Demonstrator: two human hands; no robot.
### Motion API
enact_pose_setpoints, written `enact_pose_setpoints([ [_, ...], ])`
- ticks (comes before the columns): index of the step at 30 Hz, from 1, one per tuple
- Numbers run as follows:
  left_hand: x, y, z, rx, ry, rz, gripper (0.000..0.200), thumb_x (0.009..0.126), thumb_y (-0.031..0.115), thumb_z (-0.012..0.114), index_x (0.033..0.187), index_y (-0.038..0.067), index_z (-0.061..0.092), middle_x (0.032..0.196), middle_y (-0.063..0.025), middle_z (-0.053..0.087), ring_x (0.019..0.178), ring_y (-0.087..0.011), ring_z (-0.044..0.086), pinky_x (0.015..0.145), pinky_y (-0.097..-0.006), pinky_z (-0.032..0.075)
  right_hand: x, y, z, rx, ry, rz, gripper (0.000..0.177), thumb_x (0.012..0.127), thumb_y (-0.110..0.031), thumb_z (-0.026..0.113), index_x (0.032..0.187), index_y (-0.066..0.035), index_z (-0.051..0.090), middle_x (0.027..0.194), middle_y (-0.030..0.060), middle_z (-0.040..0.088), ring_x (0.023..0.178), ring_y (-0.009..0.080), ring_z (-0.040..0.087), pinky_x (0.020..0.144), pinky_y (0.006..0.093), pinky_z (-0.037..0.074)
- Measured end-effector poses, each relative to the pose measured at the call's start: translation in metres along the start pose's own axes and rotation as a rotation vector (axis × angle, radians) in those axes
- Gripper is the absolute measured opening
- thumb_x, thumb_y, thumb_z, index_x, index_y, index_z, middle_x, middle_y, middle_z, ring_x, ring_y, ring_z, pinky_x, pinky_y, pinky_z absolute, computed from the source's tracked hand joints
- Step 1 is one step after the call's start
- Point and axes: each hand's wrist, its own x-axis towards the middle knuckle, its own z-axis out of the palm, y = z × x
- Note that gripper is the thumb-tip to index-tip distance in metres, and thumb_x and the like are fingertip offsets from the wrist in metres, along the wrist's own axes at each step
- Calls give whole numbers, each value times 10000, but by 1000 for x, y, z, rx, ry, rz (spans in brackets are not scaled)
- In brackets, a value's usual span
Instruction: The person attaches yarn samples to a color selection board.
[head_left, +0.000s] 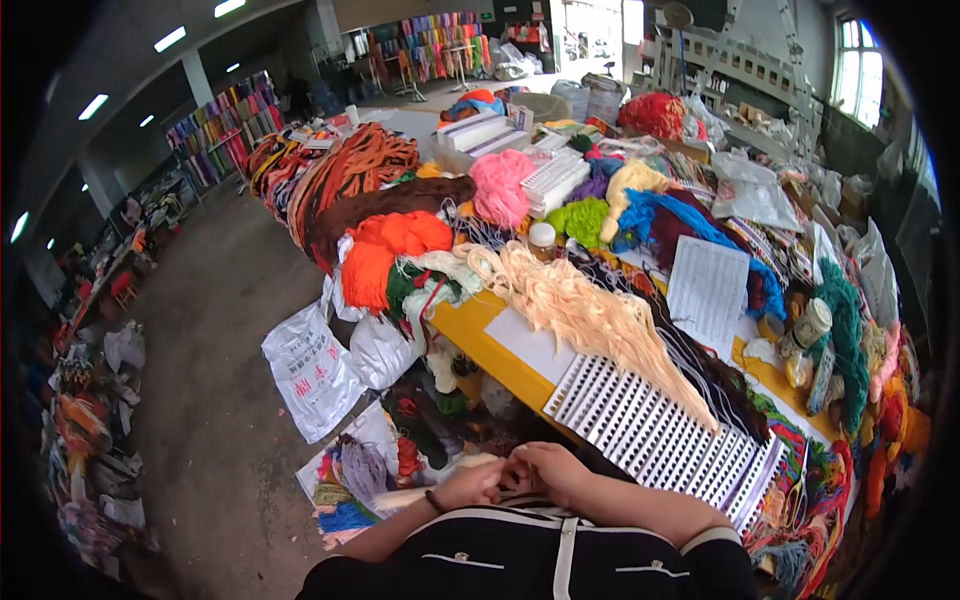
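My left hand (477,483), with a dark band at its wrist, is close in front of my body, its fingers curled. My right hand (549,469) meets it there, fingers bent and pressed together. What is between the fingertips is too small to make out. Pale peach strands (398,499) show beside my left forearm. On the table ahead lies a long hank of peach thread (575,305). Its tapered end rests over white cards (655,432) with rows of dark holes, just beyond my right hand.
The yellow table (505,350) carries heaps of coloured yarn, including an orange bundle (385,250) and a pink bundle (502,187). A printed sheet (708,290) and a lidded jar (542,238) lie among them. White sacks (312,372) hang at the table's left side, by the concrete floor (215,400).
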Motion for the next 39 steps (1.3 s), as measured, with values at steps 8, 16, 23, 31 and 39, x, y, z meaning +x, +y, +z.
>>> enact_pose_setpoints([
  [8,47,-20,-15,-1,52,50,291,970,339,410,888,98,553,675,24,495,517,-50,454,447,-191,377,-2,-8,-6,-183,146,53,175,911,-178,490,866,-40,588,699,29,569,590,112,513,544,226,428],
  [16,41,0,-14,-76,158,85,250,963,335,442,875,132,558,610,61,462,485,-16,390,404,-170,287,25,-14,-3,-250,142,87,197,922,-225,498,869,-67,604,657,-11,524,562,80,458,511,217,376],
  [23,36,6,-37,-14,209,-8,232,954,326,469,963,123,581,643,69,476,490,-11,374,416,-164,282,54,-9,0,-255,51,110,253,946,-270,466,883,-73,611,723,-10,560,617,80,476,555,223,402],
  [31,31,15,-71,-507,-122,155,328,970,239,430,1239,61,491,813,38,459,642,-39,356,783,-250,445,-6,-136,13,-1304,358,-623,454,784,-307,665,1154,-60,571,1165,187,558,1087,311,538,926,373,427],
  [39,14,39,-64,-126,215,200,236,973,291,411,966,78,513,1168,-73,533,643,-68,447,725,-259,458,-156,-242,-2,-503,410,-1010,437,941,-181,394,1308,52,354,1220,204,514,1047,261,577,903,352,485],
])
